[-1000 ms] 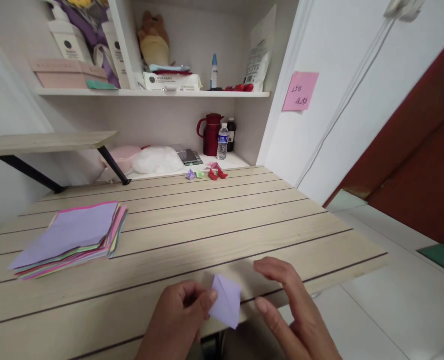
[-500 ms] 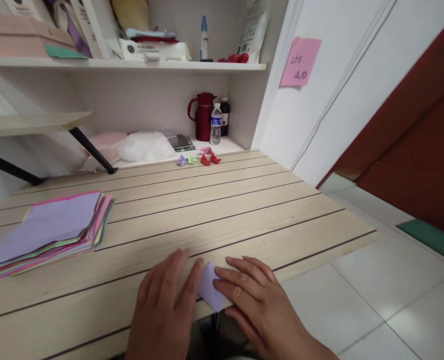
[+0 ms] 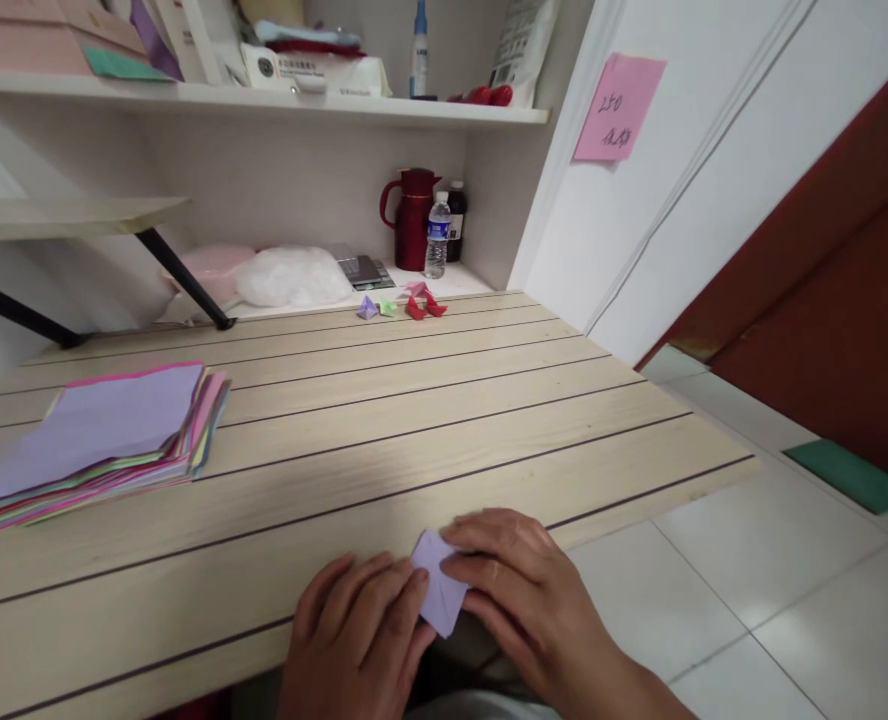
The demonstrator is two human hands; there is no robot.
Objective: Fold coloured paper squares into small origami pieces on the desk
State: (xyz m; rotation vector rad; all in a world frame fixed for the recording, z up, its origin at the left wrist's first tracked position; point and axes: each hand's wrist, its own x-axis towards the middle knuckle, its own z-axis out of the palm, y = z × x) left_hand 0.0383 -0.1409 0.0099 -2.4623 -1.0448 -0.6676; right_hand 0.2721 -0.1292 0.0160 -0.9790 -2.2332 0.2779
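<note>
A small folded lilac paper (image 3: 438, 590) lies on the near edge of the slatted wooden table (image 3: 384, 420). My left hand (image 3: 358, 640) presses on its left side with curled fingers. My right hand (image 3: 523, 595) covers its right side, fingertips pinching and pressing the fold. Both hands meet over the paper, which pokes out between them. A stack of coloured paper sheets (image 3: 95, 440), lilac on top, rests on the table at the left.
Several small folded paper pieces (image 3: 403, 306) sit at the table's far edge. Behind them stand a red jug (image 3: 412, 218), a water bottle (image 3: 437, 236) and a white bag (image 3: 294, 277). A pink note (image 3: 618, 107) hangs on the wall. Tiled floor lies right.
The lilac paper went from held up in my left hand down onto the table edge; both hands closed in on it and now press it there.
</note>
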